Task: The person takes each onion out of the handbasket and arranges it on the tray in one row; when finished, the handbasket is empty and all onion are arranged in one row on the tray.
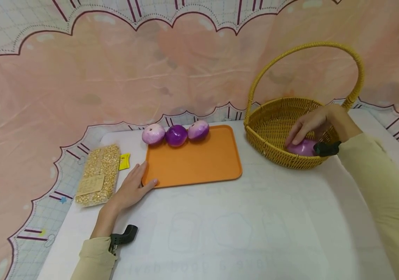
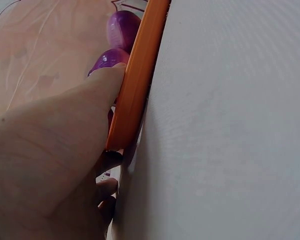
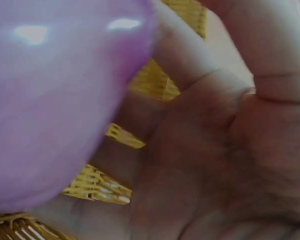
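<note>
My right hand (image 1: 309, 123) reaches down into a yellow woven basket (image 1: 276, 149), its fingers around a glossy purple onion (image 1: 301, 148). In the right wrist view that onion (image 3: 55, 105) fills the left side, with thumb and fingers around its far side. My left hand (image 1: 132, 190) holds the near left corner of an orange tray (image 1: 194, 163). Its thumb lies over the rim and the other fingers lie along the outer left side. Along the tray's back left edge sit a pale onion (image 1: 153, 134), a dark purple onion (image 1: 176, 135) and a pink-purple onion (image 1: 198, 130) in a row.
A clear bag of yellow corn kernels (image 1: 99, 175) lies left of the tray, a small yellow packet (image 1: 124, 161) beside it. The basket's tall handle (image 1: 320, 44) arches above its opening. A patterned cloth (image 1: 185, 70) hangs behind the white table (image 1: 220, 229).
</note>
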Tool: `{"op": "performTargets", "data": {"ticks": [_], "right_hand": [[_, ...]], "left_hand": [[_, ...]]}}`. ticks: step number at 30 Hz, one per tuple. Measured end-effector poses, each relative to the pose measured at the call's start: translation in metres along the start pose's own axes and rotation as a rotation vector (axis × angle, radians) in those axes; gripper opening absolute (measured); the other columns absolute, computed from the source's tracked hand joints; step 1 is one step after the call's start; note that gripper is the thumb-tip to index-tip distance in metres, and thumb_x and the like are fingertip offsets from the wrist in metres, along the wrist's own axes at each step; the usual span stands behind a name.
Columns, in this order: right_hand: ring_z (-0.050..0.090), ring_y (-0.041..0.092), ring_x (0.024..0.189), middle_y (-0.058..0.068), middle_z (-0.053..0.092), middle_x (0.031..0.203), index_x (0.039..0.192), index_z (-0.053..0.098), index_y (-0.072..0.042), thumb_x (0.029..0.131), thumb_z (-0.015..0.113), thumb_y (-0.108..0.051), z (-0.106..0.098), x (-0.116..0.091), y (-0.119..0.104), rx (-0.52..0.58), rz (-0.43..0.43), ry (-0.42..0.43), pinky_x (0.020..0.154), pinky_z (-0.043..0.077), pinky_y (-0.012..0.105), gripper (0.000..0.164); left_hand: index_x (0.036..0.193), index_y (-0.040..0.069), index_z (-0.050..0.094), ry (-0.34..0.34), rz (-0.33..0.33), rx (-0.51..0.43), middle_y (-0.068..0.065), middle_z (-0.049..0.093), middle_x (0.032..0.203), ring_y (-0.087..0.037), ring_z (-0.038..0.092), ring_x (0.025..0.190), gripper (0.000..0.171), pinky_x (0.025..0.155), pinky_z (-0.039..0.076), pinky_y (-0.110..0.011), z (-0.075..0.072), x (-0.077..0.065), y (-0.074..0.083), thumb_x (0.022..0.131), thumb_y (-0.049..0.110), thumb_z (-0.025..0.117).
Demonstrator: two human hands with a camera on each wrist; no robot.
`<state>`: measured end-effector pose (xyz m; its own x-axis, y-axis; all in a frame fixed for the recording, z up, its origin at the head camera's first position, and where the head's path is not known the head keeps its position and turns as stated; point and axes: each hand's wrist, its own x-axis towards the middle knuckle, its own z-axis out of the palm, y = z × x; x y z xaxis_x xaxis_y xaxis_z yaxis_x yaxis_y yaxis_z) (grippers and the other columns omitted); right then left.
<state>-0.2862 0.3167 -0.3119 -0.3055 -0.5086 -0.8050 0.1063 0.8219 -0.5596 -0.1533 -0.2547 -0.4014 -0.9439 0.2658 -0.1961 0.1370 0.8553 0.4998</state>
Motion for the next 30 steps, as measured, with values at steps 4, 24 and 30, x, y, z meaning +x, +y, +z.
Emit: {"op": "performTargets", "data": {"ticks": [4, 24, 30], "right_hand": [[0.053, 0.018, 0.113, 0.003, 0.054, 0.135, 0.142, 0.050, -0.011, 0.098, 0.056, -0.028, 0.000, 0.004, -0.007, -0.006, -0.018, -0.037, 0.094, 0.053, 0.038, 0.048], [0.053, 0.022, 0.116, 0.006, 0.050, 0.134, 0.147, 0.040, -0.010, 0.097, 0.055, -0.027, 0.003, 0.010, -0.009, -0.010, -0.154, -0.011, 0.097, 0.051, 0.037, 0.055], [0.051, 0.020, 0.121, -0.003, 0.049, 0.137, 0.147, 0.042, -0.015, 0.099, 0.051, -0.025, 0.001, -0.001, -0.004, 0.063, -0.293, 0.152, 0.101, 0.049, 0.034, 0.050]], "left_hand": [[0.155, 0.000, 0.010, 0.006, 0.007, -0.006, -0.024, 0.013, 0.161, -0.044, 0.006, 0.150, 0.088, 0.119, 0.009, -0.063, 0.001, -0.001, 0.002, 0.097, 0.054, 0.048], [0.156, 0.003, 0.007, -0.003, -0.006, 0.005, -0.020, 0.011, 0.163, -0.041, 0.004, 0.151, 0.090, 0.120, 0.008, -0.061, 0.001, -0.001, -0.004, 0.096, 0.057, 0.047], [0.156, 0.003, 0.007, 0.003, 0.006, 0.009, -0.020, 0.012, 0.163, -0.041, 0.004, 0.151, 0.090, 0.120, 0.008, -0.061, 0.001, 0.001, -0.005, 0.096, 0.057, 0.047]]}}
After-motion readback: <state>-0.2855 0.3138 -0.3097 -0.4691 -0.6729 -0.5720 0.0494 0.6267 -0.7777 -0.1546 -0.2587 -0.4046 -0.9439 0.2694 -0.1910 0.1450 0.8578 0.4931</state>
